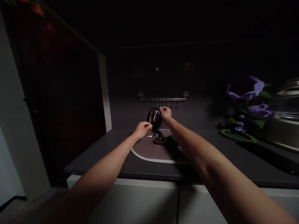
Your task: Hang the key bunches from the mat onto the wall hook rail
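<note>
1. The hook rail (163,99) is spanning part of the dark wall (126,115), a round mount showing near each end.
2. A cluster of hanging keys (156,114) is dangling beneath the rail's left half, with a pink loop and a dark lettered strap (150,116) among them.
3. The right hand (165,113) is hovering just below the rail's middle, beside the cluster; its fingers are bending close together, but one cannot tell whether they are pinching a key or a hook.
4. The left hand (143,130) is hanging lower, below the rail's left end; its fingertips are nearly meeting by the strap's lower end, and any contact is too small to tell.
5. Below the rail, a bunch of keys (157,136) is lying on a pale-edged mat (144,153), beside a brown item (160,142).
6. The counter (93,152) is carrying the mat below the rail and, well to the rail's right, purple flowers (257,88).
</note>
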Available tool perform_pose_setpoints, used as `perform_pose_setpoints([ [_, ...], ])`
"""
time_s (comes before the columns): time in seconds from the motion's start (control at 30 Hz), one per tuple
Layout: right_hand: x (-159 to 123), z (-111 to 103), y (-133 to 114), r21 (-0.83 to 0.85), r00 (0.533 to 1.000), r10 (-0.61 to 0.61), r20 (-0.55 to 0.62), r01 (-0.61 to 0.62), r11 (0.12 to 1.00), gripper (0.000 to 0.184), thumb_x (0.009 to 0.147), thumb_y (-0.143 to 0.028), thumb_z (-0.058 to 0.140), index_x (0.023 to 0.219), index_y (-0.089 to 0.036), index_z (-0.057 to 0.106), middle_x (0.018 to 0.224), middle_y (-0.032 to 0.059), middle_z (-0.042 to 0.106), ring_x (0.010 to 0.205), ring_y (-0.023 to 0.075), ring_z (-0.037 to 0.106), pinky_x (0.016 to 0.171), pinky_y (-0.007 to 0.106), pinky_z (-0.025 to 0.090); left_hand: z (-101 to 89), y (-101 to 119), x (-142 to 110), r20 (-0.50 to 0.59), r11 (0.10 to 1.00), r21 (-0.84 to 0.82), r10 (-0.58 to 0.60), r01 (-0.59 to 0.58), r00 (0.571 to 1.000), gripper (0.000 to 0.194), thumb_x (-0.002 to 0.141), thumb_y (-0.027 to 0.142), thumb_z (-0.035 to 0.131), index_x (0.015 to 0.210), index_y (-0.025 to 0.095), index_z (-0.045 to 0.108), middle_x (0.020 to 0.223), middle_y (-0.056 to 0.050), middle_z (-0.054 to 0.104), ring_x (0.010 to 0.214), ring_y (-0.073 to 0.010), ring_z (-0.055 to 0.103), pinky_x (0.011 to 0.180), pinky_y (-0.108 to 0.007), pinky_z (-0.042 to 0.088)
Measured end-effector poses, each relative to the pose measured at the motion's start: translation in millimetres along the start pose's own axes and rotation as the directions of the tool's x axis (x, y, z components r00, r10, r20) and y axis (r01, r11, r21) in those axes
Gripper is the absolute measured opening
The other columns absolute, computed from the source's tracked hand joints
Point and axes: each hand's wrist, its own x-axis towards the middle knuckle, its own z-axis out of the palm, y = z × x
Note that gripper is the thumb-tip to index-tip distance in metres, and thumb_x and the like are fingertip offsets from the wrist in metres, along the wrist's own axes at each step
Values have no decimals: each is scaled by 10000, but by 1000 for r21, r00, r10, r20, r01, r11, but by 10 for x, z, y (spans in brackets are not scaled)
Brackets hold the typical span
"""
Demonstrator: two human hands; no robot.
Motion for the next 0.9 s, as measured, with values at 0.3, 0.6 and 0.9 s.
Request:
perform_pose_setpoints([
  [0.3,-209,-95,-116,105,986,128,105,-139,985,209,763,-162,490,957,-130,560,856,51,617,620,84,558,553,199,489,-11,24,-19,-21,1000,-12,-25,25,999,138,722,187,550,779,113,651,707,-33,655,652,-123,563,638,-236,417],
  [0.6,-350,-260,-157,53,962,204,183,-217,975,241,770,-113,505,1010,-134,522,916,65,607,633,71,564,592,197,488,-48,36,-17,-36,998,-9,-70,70,997,149,723,151,559,830,108,653,751,-43,654,673,-118,557,653,-239,426],
  [0.9,-670,-453,-339,104,928,232,292,-272,957,167,747,-73,518,899,-142,530,817,32,588,555,54,516,586,231,481,-53,273,26,27,991,117,-71,68,997,146,692,108,590,819,107,662,743,-39,652,677,-112,555,704,-247,426],
])
